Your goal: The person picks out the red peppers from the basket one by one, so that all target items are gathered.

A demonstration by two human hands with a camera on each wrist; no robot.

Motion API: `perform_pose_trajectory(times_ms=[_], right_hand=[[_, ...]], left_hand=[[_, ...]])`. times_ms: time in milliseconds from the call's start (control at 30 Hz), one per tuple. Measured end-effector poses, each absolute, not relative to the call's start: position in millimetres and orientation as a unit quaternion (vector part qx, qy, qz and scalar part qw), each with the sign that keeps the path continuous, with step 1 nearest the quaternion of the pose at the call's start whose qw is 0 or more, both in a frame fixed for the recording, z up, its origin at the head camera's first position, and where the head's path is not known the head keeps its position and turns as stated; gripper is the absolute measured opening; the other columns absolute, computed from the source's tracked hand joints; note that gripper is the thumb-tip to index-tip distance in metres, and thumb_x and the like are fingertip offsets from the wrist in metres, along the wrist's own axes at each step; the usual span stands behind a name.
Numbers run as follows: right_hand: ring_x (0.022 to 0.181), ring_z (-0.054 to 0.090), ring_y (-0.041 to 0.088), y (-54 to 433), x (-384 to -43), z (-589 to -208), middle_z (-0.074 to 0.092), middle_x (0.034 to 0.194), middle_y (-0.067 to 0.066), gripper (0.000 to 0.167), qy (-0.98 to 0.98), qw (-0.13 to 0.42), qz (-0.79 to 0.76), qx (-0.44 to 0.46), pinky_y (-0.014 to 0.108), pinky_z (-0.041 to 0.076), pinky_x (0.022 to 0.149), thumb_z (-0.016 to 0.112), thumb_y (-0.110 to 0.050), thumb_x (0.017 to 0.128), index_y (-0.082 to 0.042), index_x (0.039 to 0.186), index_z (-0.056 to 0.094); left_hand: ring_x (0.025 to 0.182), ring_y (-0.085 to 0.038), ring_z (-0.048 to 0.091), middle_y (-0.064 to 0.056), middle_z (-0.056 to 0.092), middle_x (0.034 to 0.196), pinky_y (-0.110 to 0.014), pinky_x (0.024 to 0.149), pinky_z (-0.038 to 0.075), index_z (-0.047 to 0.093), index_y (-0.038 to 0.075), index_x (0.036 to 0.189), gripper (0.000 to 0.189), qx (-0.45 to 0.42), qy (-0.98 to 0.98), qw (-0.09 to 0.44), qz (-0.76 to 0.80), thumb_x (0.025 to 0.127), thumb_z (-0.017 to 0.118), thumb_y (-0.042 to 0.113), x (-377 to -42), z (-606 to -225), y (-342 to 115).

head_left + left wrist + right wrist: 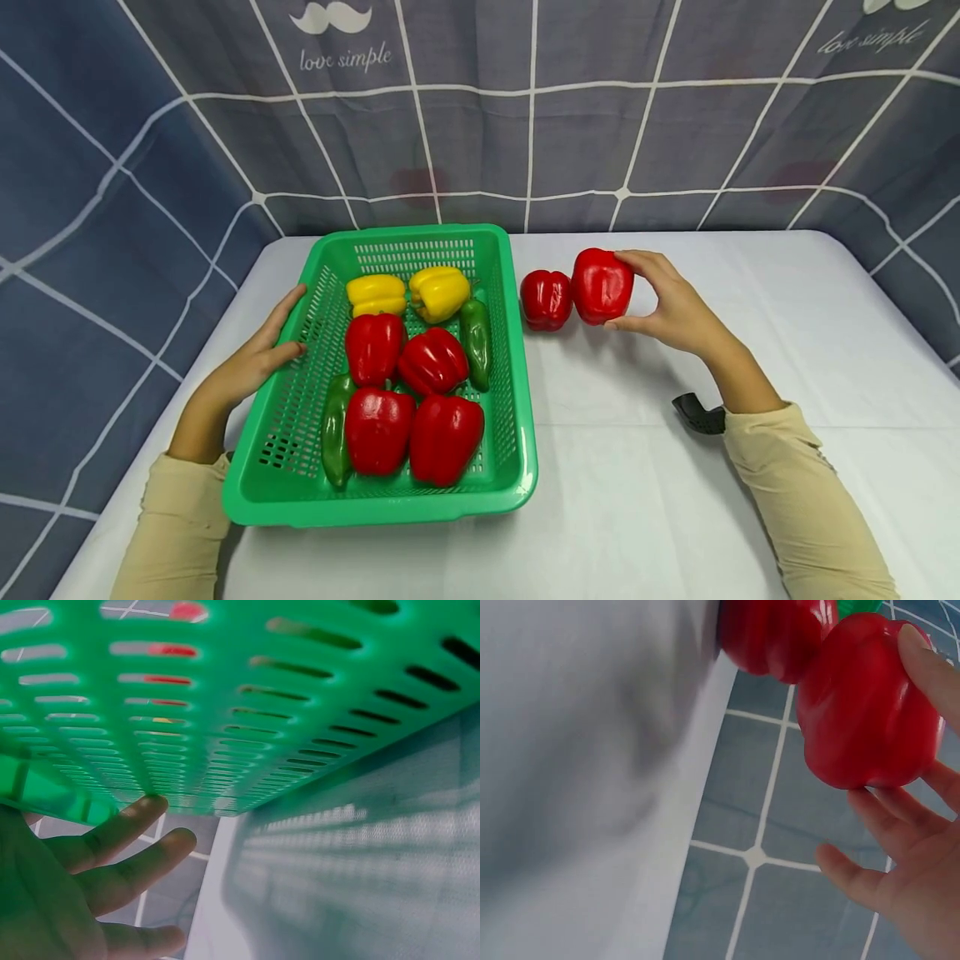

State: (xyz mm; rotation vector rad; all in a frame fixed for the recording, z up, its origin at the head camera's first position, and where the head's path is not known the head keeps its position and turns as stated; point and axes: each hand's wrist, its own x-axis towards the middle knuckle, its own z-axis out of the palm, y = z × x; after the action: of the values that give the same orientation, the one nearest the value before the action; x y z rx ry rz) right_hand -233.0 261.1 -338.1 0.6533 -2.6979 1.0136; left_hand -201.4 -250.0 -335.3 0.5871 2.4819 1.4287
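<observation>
My left hand [251,367] holds the left side of a green plastic basket [522,433], its thumb over the rim. The left wrist view shows other fingers [142,874] spread outside the slotted wall. Right of the basket, my right hand [678,312] grips a red bell pepper [602,286] between thumb and fingers. This pepper [870,705] appears raised off the table in the right wrist view. Close by its left side is another red bell pepper [546,300], beside the basket wall.
Inside the basket lie two yellow bell peppers [439,293], several red bell peppers [379,431] and two long green peppers [476,343]. A black curved object [697,414] is by the right wrist on the white table [600,508]. Grey checked cloth [480,150] hangs behind.
</observation>
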Motion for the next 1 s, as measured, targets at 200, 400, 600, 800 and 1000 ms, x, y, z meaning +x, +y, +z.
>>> perform_pose_trajectory(times_ms=[200,400,600,800,1000], right_hand=[[0.121,0.038,0.032,265.0,-237.6,-343.1,0.038,0.135,0.013,0.086,-0.918,0.074,0.332,0.204,0.054,0.032,0.098,0.082,-0.015,0.064,-0.008,0.137,0.038],[0.123,0.036,0.033,269.8,-242.4,-349.3,0.037,0.135,0.014,0.085,-0.927,0.051,0.320,0.191,0.054,0.030,0.099,0.082,-0.015,0.064,-0.006,0.136,0.037],[0.124,0.034,0.035,274.3,-247.5,-356.0,0.035,0.135,0.017,0.085,-0.934,0.010,0.310,0.177,0.055,0.030,0.100,0.081,-0.017,0.066,-0.004,0.136,0.035],[0.124,0.034,0.037,276.7,-247.5,-357.3,0.033,0.136,0.017,0.085,-0.937,-0.025,0.309,0.160,0.057,0.033,0.096,0.079,-0.021,0.068,-0.006,0.137,0.032],[0.124,0.033,0.039,276.5,-247.1,-355.5,0.032,0.136,0.020,0.087,-0.937,-0.029,0.307,0.166,0.058,0.031,0.097,0.079,-0.024,0.068,-0.005,0.138,0.030]], left_hand=[[0.111,-0.005,0.028,-0.018,-0.001,0.150,-0.007,0.080,0.036,-0.005,0.020,0.148,0.074,0.198,0.846,0.109,0.483,0.089,0.035,0.001,-200.8,-335.6,-251.0],[0.111,-0.004,0.029,-0.018,-0.001,0.150,-0.008,0.080,0.039,-0.005,0.020,0.148,0.073,0.201,0.846,0.109,0.482,0.089,0.036,0.002,-200.9,-335.9,-251.1],[0.108,-0.003,0.032,-0.019,0.001,0.149,-0.011,0.077,0.043,-0.005,0.019,0.148,0.073,0.202,0.844,0.109,0.485,0.089,0.035,0.002,-201.0,-335.7,-251.0],[0.107,-0.002,0.034,-0.020,0.002,0.148,-0.012,0.076,0.044,-0.005,0.019,0.148,0.072,0.200,0.843,0.112,0.487,0.089,0.035,0.004,-200.9,-335.0,-250.7],[0.103,0.000,0.040,-0.022,0.004,0.147,-0.017,0.073,0.048,-0.005,0.019,0.148,0.073,0.197,0.841,0.115,0.491,0.089,0.035,0.003,-200.8,-334.4,-251.2]])
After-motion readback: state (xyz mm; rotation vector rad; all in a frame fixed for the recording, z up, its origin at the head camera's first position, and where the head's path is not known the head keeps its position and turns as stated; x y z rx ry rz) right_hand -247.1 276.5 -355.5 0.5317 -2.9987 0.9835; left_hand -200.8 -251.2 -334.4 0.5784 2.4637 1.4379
